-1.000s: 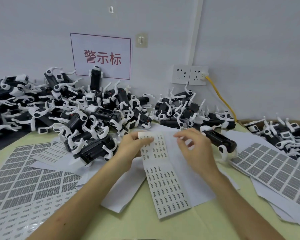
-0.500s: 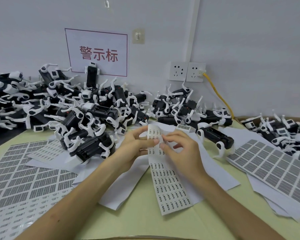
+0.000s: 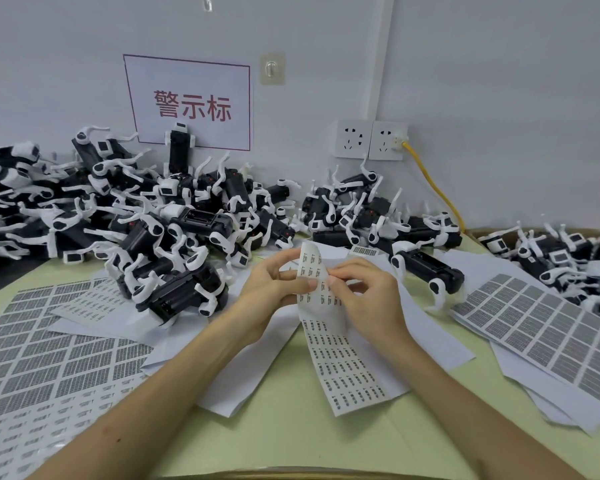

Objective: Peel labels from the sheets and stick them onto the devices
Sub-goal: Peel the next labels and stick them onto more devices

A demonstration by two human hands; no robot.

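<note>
Currently both forearms enter from 6 o'clock and converge at the middle of the desk (image 3: 284,434). The left hand (image 3: 274,282) is raised off the surface, thumb on the front and fingers curled behind, gripping the upper part of the label strip (image 3: 343,362). The right hand (image 3: 364,292) meets it from 3 o'clock, thumb and forefinger pinched narrow on the strip's right edge, the remaining fingers loosely curled. Whether a label has lifted cannot be told. The strip's top curls toward 12 o'clock; its lower end lies on white backing sheets (image 3: 430,341) toward 5 o'clock.

The pile of devices (image 3: 146,220), black with white parts, runs from 9 to 1 o'clock along the wall. One single device (image 3: 430,268) lies just beside the right hand at 2 o'clock. Further label sheets (image 3: 42,341) lie at 8 o'clock, and a barcode sheet (image 3: 551,337) at 4 o'clock.
</note>
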